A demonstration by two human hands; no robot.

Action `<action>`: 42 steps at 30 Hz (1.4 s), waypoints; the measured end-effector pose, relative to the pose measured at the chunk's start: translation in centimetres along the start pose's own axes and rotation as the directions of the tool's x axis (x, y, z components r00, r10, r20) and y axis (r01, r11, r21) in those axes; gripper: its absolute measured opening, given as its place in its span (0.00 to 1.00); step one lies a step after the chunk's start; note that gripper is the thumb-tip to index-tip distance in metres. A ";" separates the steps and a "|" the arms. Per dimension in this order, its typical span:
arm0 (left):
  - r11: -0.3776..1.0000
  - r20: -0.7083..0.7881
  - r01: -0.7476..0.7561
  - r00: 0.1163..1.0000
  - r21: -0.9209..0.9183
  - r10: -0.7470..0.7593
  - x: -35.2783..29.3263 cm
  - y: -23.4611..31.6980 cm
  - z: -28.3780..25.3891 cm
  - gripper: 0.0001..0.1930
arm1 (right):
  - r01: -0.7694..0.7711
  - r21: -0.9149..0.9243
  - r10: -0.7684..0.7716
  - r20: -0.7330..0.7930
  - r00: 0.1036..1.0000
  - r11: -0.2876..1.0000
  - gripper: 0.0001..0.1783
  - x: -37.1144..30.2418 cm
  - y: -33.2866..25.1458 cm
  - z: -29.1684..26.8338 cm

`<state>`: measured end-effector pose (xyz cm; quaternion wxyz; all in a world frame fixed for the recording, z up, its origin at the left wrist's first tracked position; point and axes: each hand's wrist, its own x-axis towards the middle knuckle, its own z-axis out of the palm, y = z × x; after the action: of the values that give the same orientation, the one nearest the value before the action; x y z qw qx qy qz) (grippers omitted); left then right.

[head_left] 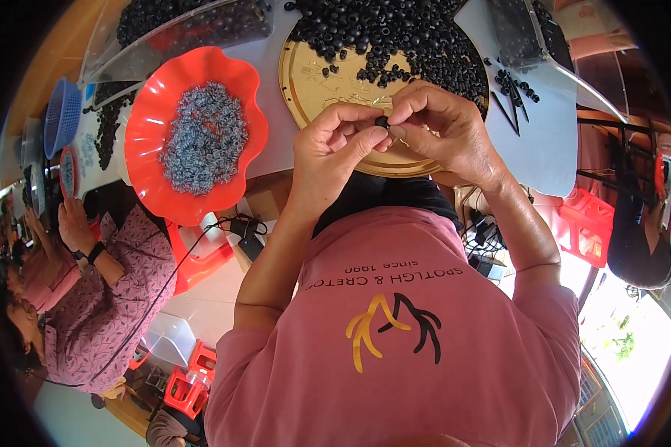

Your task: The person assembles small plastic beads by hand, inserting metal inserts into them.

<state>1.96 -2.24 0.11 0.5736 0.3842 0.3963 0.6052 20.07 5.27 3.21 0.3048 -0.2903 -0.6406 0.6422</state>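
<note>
Pinched at the fingertips of both hands: one small black piece (382,121). Left hand (324,153) and right hand (443,130) meet thumb to thumb around it, both grips closed on it. Piece sits above the near part of a round gold tray (302,89), the landmark here. Heaped on the tray's far half, many loose black pieces (395,33); some scattered toward its middle. Just left of the tray, a wavy-rimmed red bowl (145,134) holding small grey metal coils (205,141). Right of the tray, on the pale table (555,145), thin black sticks (508,112) beside more black bits. Well left, past the bowl: blue basket (63,118), plus a co-worker's hand (74,223), dark band at the wrist.
</note>
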 end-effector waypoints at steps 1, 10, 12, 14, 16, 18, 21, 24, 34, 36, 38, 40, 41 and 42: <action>1.000 -0.002 0.000 1.000 0.001 0.000 0.0 0.1 0.0 0.10 | -0.001 0.001 0.001 0.002 1.000 1.000 0.04 -0.1 0.0 0.0; 0.997 0.073 0.077 0.994 -0.006 -0.076 -0.2 -0.1 -0.6 0.10 | 0.069 -0.288 -0.077 -0.019 0.997 0.955 0.07 -0.8 -0.6 0.2; 0.988 0.034 0.147 0.989 -0.044 -0.146 -0.1 0.1 -0.7 0.10 | 0.364 -0.628 -0.350 0.152 0.924 0.688 0.09 -0.7 -1.1 0.1; 0.993 0.038 0.117 0.992 -0.023 -0.116 -0.1 0.1 -0.7 0.11 | 0.410 -0.633 -0.382 0.190 0.905 0.657 0.10 -0.7 -0.8 -0.2; 0.996 0.042 0.087 0.995 -0.001 -0.087 -0.1 0.1 -0.7 0.11 | 0.455 -0.635 -0.411 0.228 0.883 0.625 0.11 -0.9 -0.8 -0.3; 0.987 0.067 0.114 0.992 -0.111 -0.107 -0.2 0.1 -0.9 0.11 | 0.399 -0.578 -0.424 0.098 0.900 0.712 0.12 -1.0 -0.9 -0.3; 0.971 0.101 0.134 0.988 -0.200 -0.116 -0.5 0.1 -1.4 0.12 | 0.344 -0.576 -0.390 0.047 0.920 0.741 0.12 -1.2 -0.8 -0.9; 0.981 0.180 0.095 0.982 -0.171 -0.063 -1.5 0.2 -2.4 0.12 | 0.284 -0.634 -0.335 0.041 0.941 0.719 0.09 -1.0 -0.8 -0.9; 0.974 0.135 0.118 0.987 -0.192 -0.092 -7.3 -0.7 -6.4 0.11 | 0.437 -0.723 -0.273 0.342 0.899 0.534 0.07 0.9 1.7 1.0; 0.974 0.108 0.114 0.990 -0.194 -0.095 -7.6 -0.7 -6.3 0.10 | 0.411 -0.751 -0.281 0.305 0.910 0.517 0.08 1.6 1.8 1.5; 0.974 0.104 0.119 0.990 -0.192 -0.100 -7.7 -0.4 -6.1 0.10 | 0.382 -0.780 -0.290 0.265 0.920 0.497 0.08 2.2 2.0 1.5; 0.977 0.106 0.115 0.990 -0.177 -0.098 -7.5 -0.3 -6.0 0.11 | 0.372 -0.837 -0.253 0.289 0.923 0.402 0.09 2.7 2.6 1.4; 0.980 0.111 0.115 0.989 -0.163 -0.097 -7.3 -0.2 -6.0 0.11 | 0.372 -0.837 -0.254 0.289 0.923 0.401 0.09 2.9 3.1 1.4; 0.980 0.112 0.114 0.989 -0.163 -0.096 -7.0 0.0 -5.8 0.11 | 0.374 -0.852 -0.225 0.309 0.924 0.365 0.09 3.0 3.6 1.4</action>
<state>-2.99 -9.50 -2.26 0.6552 0.3438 0.3329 0.5846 17.02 6.68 -0.33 0.1681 -0.2400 -0.9439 0.1522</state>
